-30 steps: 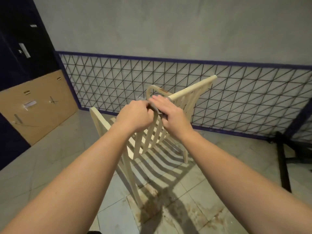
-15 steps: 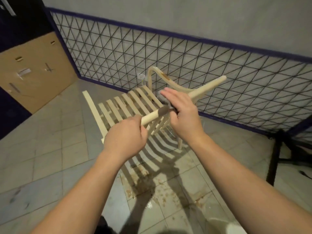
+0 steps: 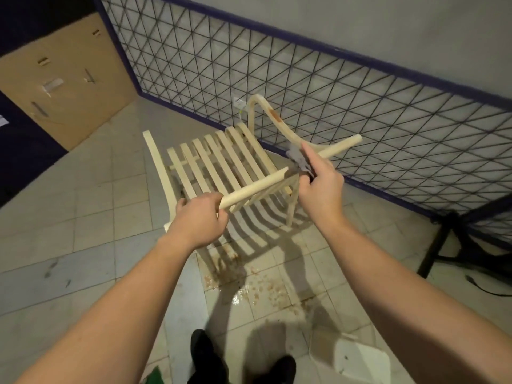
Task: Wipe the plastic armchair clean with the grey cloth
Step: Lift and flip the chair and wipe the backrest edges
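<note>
A cream slatted plastic armchair (image 3: 221, 162) stands on the tiled floor in front of me, seen from behind its backrest. My left hand (image 3: 198, 218) grips the left end of the backrest's top rail. My right hand (image 3: 318, 187) is closed on the grey cloth (image 3: 297, 159) and presses it on the same rail near the right armrest. That curved armrest (image 3: 273, 117) carries a rusty brown stain. Most of the cloth is hidden under my fingers.
A metal mesh fence (image 3: 360, 106) with a dark blue frame runs behind the chair. A brown board (image 3: 63, 76) leans at the left. A black stand (image 3: 454, 245) is at the right. Brown dirt and a wet patch (image 3: 249, 284) lie on the tiles below the chair; a white object (image 3: 360, 358) is near my feet.
My hands have moved apart along the top rail: the left slid to its left end, the right carried the cloth toward the right armrest. The view has tilted down.
</note>
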`<state>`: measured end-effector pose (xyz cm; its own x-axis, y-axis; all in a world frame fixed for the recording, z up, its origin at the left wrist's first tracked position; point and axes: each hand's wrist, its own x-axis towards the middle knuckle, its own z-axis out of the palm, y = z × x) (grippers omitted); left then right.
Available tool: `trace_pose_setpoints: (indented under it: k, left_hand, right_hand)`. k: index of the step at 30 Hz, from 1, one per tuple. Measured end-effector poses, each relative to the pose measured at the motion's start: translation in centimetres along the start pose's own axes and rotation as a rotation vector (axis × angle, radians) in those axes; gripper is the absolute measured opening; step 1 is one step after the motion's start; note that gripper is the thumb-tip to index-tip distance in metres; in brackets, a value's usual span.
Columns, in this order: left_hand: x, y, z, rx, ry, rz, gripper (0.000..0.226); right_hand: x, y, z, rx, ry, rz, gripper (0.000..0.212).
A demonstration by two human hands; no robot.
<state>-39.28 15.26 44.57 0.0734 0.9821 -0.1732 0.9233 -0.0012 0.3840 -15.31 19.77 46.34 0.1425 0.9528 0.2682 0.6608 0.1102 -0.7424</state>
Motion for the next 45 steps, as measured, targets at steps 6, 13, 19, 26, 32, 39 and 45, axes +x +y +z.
trace_pose_setpoints:
  k: [6,13,19,26,32,39,45]
  left_hand:
    - [3.4,3.1,-0.4,-0.18,0.032,0.062,0.018]
    - [3.1,2.6,1.0,-0.117,0.063,0.086,0.014]
    - [3.9,3.0,0.7,-0.157,0.04,0.083,0.018]
    - [9.0,8.9,0.8,-0.249,0.116,0.137,0.023]
    - [9.3,9.3,2.9,-0.241,0.104,0.131,0.02]
    - [9.9,9.5,3.3,-0.177,0.123,0.157,0.019]
    - [9.9,9.4,3.5,-0.159,0.134,0.165,0.025]
  right_hand:
    - [-0.8,0.3,4.8,-0.386,-0.481,-0.395,0.058]
    - [0.3,4.5,0.9,-0.37,-0.315,-0.227,0.079]
    - [1.1,5.3,-2.9,-0.25,0.092,0.103,0.054]
    - [3.4,3.9,2.3,-0.381,-0.426,-0.328,0.051]
    - [6.4,9.0,-0.3,-0.411,-0.353,-0.328,0.058]
    - [11.7,10.7,-4.7,-0.257,0.015,-0.01,0.028]
    - [10.3,12.1,-2.0,-0.433,-0.451,-0.56,0.044]
